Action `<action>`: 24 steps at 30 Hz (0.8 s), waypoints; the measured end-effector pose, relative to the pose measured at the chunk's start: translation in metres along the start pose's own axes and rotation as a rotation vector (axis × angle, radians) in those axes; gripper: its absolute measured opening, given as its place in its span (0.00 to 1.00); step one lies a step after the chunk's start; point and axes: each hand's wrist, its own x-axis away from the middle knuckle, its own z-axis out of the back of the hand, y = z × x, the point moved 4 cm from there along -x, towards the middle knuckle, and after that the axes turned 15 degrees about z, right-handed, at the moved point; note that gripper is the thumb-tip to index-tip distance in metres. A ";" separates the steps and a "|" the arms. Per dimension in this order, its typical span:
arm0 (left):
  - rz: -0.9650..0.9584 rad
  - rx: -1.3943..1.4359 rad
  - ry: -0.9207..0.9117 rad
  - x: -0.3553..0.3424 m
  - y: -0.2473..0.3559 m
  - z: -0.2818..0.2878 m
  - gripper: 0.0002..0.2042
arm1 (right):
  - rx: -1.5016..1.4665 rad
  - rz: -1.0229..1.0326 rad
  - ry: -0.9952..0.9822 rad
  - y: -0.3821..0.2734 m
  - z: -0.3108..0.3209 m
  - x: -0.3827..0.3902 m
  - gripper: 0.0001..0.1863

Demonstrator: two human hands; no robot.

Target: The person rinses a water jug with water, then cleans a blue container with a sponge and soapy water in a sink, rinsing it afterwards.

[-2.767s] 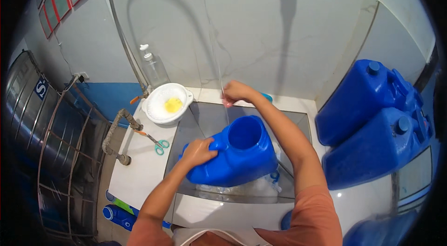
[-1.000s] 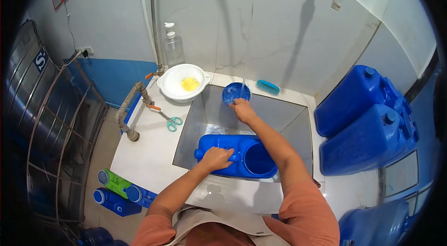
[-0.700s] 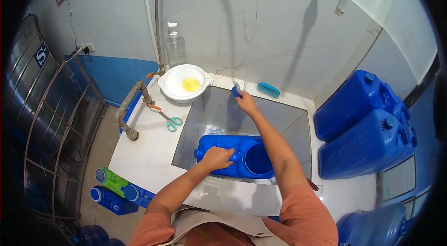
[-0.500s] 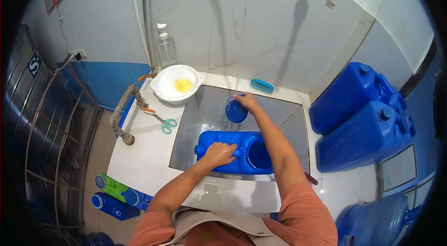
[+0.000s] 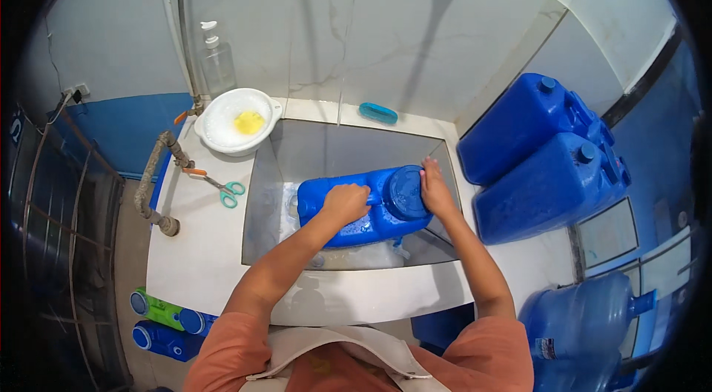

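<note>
A blue plastic jug point(image 5: 378, 227) lies on its side in the sink point(image 5: 356, 141), its wide mouth turned to the right. My left hand point(image 5: 346, 203) is closed around the jug's handle. A round blue lid point(image 5: 407, 192) covers the wide mouth. My right hand point(image 5: 437, 189) rests against the lid's right edge, its fingers stretched out and pointing away from me. How firmly the lid is seated, I cannot tell.
A white bowl point(image 5: 211, 136) with suds and a yellow sponge, teal-handled scissors point(image 5: 231, 194) and a clear pump bottle point(image 5: 217, 69) are at the left. A teal brush point(image 5: 378, 112) lies behind the sink. Tall blue jugs point(image 5: 530, 188) stand at the right.
My right hand has brought the lid from above the sink down to the jug's mouth, and its fingers have straightened. The left hand keeps hold of the handle. The view has shifted right.
</note>
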 end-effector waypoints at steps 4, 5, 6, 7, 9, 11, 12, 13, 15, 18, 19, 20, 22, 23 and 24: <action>0.010 -0.044 -0.026 -0.002 -0.002 0.000 0.13 | 0.387 0.425 -0.346 -0.082 0.021 -0.020 0.27; -0.010 -0.045 -0.036 -0.002 0.003 0.001 0.12 | 0.344 0.430 -0.372 -0.083 0.022 -0.013 0.28; -0.029 -0.045 -0.046 -0.003 0.009 0.000 0.12 | 0.301 0.436 -0.397 -0.084 0.021 -0.008 0.30; -0.019 -0.046 -0.042 -0.004 0.012 -0.003 0.11 | 0.323 0.326 -0.374 -0.080 0.019 -0.006 0.31; 0.003 -0.049 -0.033 -0.006 0.023 -0.010 0.10 | 0.366 0.106 -0.327 -0.071 0.013 -0.002 0.33; 0.011 -0.044 -0.043 -0.006 0.032 -0.012 0.10 | 0.399 0.028 -0.303 -0.064 0.012 0.006 0.35; 0.014 -0.042 -0.047 -0.005 0.036 -0.013 0.10 | 0.417 -0.011 -0.290 -0.060 0.012 0.011 0.35; -0.003 -0.057 -0.072 -0.006 0.039 -0.015 0.10 | 0.407 -0.021 -0.305 -0.059 0.014 0.014 0.37; -0.035 -0.088 -0.120 -0.006 0.043 -0.018 0.10 | 0.388 -0.039 -0.335 -0.059 0.019 0.026 0.39; -0.131 -0.141 -0.157 -0.015 0.036 -0.004 0.10 | 0.459 0.242 -0.521 -0.074 0.034 0.029 0.42; -0.129 -0.140 -0.151 -0.017 0.035 -0.002 0.09 | 0.382 0.194 -0.602 -0.075 0.037 0.027 0.40; -0.125 -0.139 -0.145 -0.019 0.033 0.000 0.09 | 0.341 0.167 -0.581 -0.067 0.036 0.022 0.39; -0.115 -0.134 -0.132 -0.021 0.031 -0.002 0.10 | 0.252 0.119 -0.539 -0.049 0.028 0.005 0.37; -0.102 -0.136 -0.122 -0.021 0.027 -0.003 0.11 | 0.282 0.107 -0.340 -0.046 0.037 -0.019 0.36; -0.084 -0.140 -0.107 -0.021 0.021 -0.002 0.12 | 0.305 0.098 -0.138 -0.046 0.048 -0.047 0.35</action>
